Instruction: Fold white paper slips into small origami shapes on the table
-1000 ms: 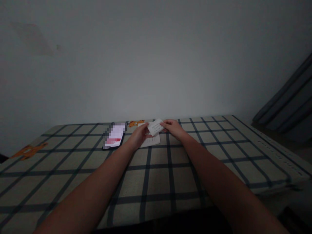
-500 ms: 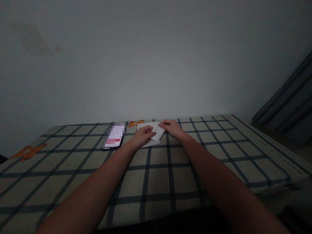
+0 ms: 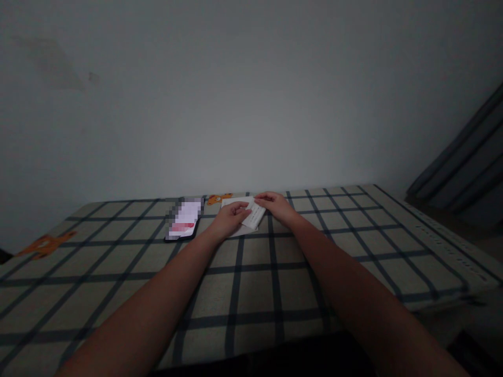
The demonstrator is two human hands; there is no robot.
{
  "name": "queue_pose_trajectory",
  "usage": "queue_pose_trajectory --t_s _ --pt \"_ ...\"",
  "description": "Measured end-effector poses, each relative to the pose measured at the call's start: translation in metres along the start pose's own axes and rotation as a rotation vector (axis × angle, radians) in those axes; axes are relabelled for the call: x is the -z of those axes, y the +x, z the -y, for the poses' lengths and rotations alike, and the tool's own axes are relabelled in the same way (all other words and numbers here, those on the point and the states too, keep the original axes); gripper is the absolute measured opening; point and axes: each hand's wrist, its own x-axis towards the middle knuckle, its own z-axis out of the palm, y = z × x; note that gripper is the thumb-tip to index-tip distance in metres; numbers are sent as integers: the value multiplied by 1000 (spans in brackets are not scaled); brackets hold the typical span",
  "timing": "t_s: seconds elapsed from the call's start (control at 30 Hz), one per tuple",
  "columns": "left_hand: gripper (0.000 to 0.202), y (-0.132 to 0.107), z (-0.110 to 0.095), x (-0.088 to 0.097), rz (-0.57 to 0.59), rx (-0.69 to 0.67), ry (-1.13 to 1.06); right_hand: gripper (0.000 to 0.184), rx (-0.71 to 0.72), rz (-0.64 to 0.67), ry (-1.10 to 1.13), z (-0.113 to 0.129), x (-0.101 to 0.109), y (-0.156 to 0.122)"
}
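Both my hands rest far out on a checked tablecloth [image 3: 255,283]. My left hand [image 3: 230,220] lies with curled fingers on a white sheet of paper [image 3: 234,201] and touches the left end of a small folded white paper [image 3: 254,214]. My right hand [image 3: 277,205] pinches the right end of that folded paper, which lies low on the sheet. The room is dim and the paper's print is too small to read.
A phone [image 3: 184,219] with a lit screen lies just left of my left hand. Orange bear prints [image 3: 45,244] mark the cloth at the far left and behind the paper. A plain wall rises behind the table; a dark striped curtain [image 3: 467,162] hangs at right.
The folded paper, held up off the table a second ago, has come down onto the white sheet. Both hands have lowered with it and stay on it.
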Motion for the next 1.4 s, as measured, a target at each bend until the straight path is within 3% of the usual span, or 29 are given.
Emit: queue_pose_trajectory --t_s 0.67,1.03,1.2,1.4 --pt "42 0 0 1 79 6 4 18 35 -7 -37 2 0 0" --pt "30 -4 -3 0 97 9 74 21 24 1 -35 3 0 -1" --pt "34 -2 -2 1 19 -58 82 28 -23 -23 69 2 -2 0" --pt "44 0 -4 1 -42 -55 -139 30 -80 110 82 -6 0 1"
